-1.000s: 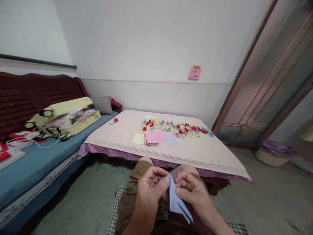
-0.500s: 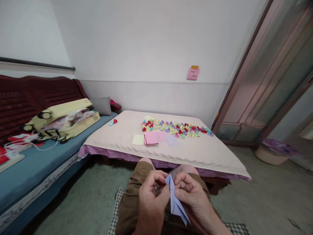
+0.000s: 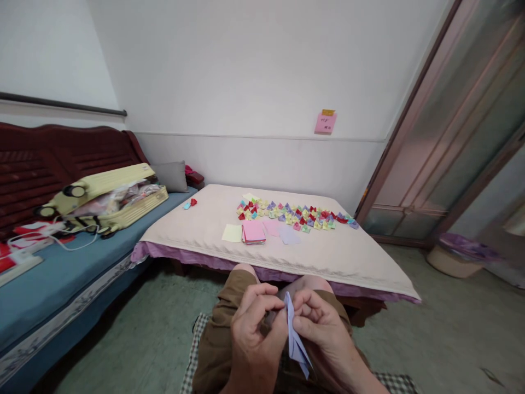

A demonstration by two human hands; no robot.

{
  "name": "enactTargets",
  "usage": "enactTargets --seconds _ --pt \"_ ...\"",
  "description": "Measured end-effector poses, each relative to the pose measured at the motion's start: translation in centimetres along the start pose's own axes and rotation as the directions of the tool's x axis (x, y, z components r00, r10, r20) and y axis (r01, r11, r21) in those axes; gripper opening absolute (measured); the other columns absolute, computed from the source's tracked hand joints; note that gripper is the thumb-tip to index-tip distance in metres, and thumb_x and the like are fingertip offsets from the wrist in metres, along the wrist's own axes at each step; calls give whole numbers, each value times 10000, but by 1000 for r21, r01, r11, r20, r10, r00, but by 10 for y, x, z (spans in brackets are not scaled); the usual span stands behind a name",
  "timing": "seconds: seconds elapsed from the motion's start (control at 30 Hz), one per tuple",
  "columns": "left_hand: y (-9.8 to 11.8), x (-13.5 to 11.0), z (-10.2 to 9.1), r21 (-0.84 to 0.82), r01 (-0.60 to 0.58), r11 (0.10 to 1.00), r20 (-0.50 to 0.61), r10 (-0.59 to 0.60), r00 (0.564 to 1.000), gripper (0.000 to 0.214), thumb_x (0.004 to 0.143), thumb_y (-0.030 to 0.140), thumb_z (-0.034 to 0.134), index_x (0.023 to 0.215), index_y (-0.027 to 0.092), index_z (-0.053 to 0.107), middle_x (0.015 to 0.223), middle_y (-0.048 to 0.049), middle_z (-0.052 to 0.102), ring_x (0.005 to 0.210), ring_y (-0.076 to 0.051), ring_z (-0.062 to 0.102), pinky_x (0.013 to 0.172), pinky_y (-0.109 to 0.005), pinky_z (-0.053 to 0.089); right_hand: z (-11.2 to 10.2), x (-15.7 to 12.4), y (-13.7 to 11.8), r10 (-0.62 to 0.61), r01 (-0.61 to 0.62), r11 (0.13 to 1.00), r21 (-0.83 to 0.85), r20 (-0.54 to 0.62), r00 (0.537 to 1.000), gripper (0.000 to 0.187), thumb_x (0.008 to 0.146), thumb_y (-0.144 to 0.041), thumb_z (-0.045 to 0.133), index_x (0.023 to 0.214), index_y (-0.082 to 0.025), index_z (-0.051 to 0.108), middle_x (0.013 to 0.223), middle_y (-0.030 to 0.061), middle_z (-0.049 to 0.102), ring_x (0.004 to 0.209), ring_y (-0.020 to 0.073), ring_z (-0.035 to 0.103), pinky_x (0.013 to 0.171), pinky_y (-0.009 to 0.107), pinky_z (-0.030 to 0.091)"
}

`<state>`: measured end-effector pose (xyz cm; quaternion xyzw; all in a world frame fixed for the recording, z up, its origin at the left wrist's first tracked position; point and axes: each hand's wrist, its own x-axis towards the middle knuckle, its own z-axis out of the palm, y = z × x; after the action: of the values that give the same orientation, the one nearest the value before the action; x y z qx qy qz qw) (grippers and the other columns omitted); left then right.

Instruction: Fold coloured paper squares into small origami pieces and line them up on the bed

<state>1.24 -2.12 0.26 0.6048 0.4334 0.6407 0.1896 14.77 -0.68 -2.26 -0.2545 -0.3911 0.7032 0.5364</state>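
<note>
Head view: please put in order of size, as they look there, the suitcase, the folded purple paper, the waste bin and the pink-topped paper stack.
1. Suitcase
2. Waste bin
3. Folded purple paper and pink-topped paper stack, not ranked: the folded one is nearer to the camera, longer but narrower.

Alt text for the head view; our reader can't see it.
Right hand holds a folded lavender paper, left hand at its edge. Beyond, a cloth-covered surface bears a paper stack, loose sheets and many colorful folded pieces.
</note>
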Motion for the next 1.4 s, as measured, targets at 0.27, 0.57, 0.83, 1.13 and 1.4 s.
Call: enactTargets --seconds 0.27,0.57,0.83,1.13,1.4 --pt "-9 11 4 -382 424 821 100 -420 902 82 546 125 702 560 160 628 773 -49 641 673 -163 618 581 -231 477 -4 -1 1 41 -40 999 -32 9 999 283 637 -233 838 755 -169 589 619 -26 606 518 72 506 503 171 344" --pt "-23 14 1 -438 595 674 351 -482 803 97 503 98 734 561 148 674 764 -38 653 664 -131 574 612 -223 437 -4 -1 -2 87 -87 996 -16 42 995 264 620 -197 843 730 -158 605 574 -33 617 472 52 480 477 157 322" --pt "-9 19 -9 -273 583 765 452 -433 780 113 681 175 629 631 156 728 789 -68 685 749 -175 593 708 -269 440 -10 0 -1 109 -111 994 20 81 991 272 621 -182 839 743 -154 598 632 -7 662 518 73 521 507 174 334" --pt "-26 18 -9 -234 415 879 438 -286 852 111 650 172 666 541 156 656 688 -47 657 612 -142 536 564 -241 380 -14 1 -4 128 -123 991 -59 95 987 289 610 -216 846 733 -158 591 582 -33 608 479 65 474 489 183 307" --pt "-20 17 -5 -178 472 863 509 -330 795 164 669 182 616 510 159 579 608 -3 564 598 -123 467 587 -234 359 -11 0 -14 103 -94 986 -140 55 993 277 607 -243 841 728 -163 605 569 -38 577 458 52 417 449 165 285"
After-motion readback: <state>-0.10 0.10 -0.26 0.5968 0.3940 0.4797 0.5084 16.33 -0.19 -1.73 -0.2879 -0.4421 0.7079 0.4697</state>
